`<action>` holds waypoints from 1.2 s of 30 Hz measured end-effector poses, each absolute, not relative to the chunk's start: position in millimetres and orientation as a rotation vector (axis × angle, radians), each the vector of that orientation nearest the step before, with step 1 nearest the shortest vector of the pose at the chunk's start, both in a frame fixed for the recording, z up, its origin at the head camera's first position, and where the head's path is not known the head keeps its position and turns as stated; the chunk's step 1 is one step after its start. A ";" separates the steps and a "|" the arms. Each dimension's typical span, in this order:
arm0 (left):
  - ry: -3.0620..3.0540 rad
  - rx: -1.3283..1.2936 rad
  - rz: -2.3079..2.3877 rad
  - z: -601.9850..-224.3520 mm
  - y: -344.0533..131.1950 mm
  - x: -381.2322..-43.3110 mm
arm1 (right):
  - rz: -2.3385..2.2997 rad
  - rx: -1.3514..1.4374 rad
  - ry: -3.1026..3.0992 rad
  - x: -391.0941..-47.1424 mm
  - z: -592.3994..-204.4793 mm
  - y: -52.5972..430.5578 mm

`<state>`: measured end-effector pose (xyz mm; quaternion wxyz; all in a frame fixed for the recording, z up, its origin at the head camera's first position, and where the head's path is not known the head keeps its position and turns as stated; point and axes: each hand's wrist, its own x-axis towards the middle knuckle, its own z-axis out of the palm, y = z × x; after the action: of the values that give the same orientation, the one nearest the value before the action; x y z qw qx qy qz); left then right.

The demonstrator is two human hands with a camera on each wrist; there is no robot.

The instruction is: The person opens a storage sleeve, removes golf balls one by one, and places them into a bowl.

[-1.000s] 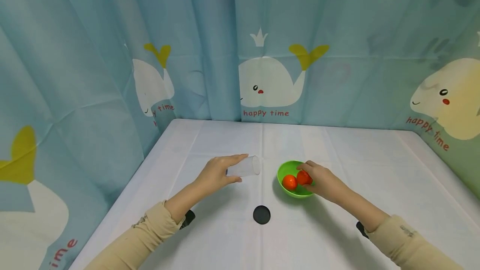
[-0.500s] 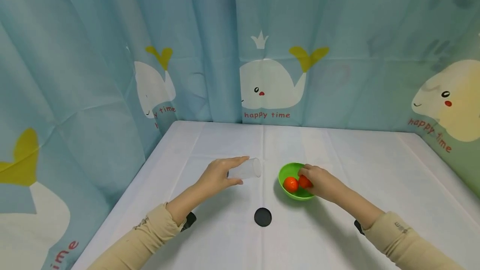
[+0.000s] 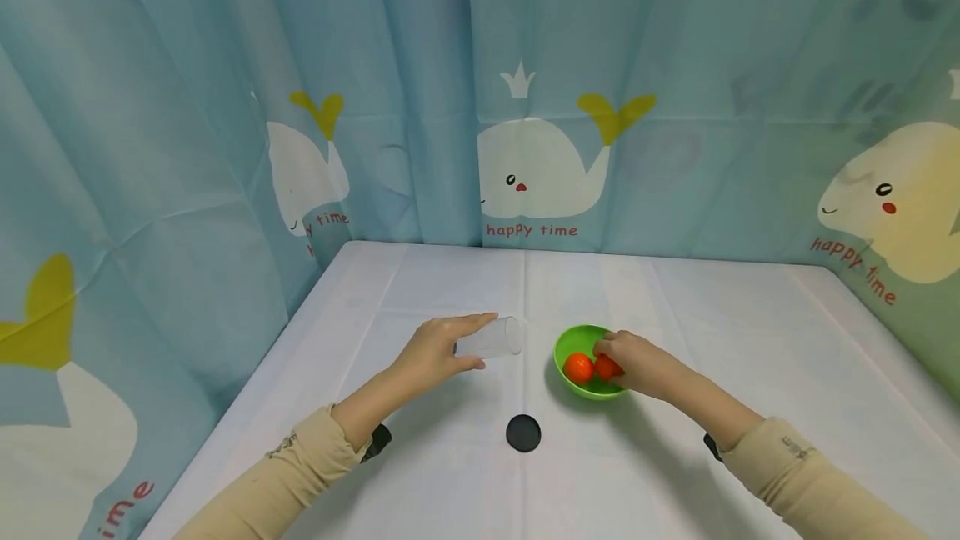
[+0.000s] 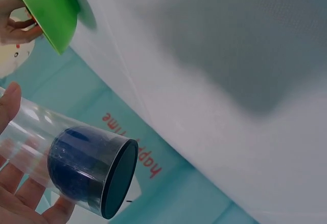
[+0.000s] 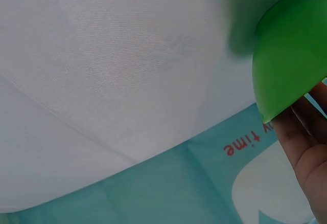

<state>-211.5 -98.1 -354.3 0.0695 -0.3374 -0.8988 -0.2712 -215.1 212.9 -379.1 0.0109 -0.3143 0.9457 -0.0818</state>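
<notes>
Ball, orange, more hidden under right hand than moments ago: apparently grasped, but inside green bowl, beside matching ball. Left hand grips clear tube sideways.

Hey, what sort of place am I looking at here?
Probably a small curtained-off tabletop area, perhaps a filming setup. A blue-green curtain with printed whales stands behind and beside a white-covered table, with a green bowl and a black disc on it.
</notes>
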 end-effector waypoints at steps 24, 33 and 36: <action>-2.736 -1.005 -0.819 -356.1 -95.0 -212.2 | -0.270 -1.022 2.895 -216.7 -372.9 206.4; -2.732 -0.996 -0.825 -354.6 -96.3 -210.7 | -0.285 -1.003 2.895 -215.9 -372.7 207.9; -2.737 -0.980 -0.817 -354.9 -97.7 -211.0 | -0.305 -0.990 2.900 -216.3 -372.2 207.6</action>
<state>-211.0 -97.7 -354.9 0.0609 -0.3238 -0.9047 -0.2700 -216.3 207.6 -372.2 0.0308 -0.3214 0.9413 -0.0990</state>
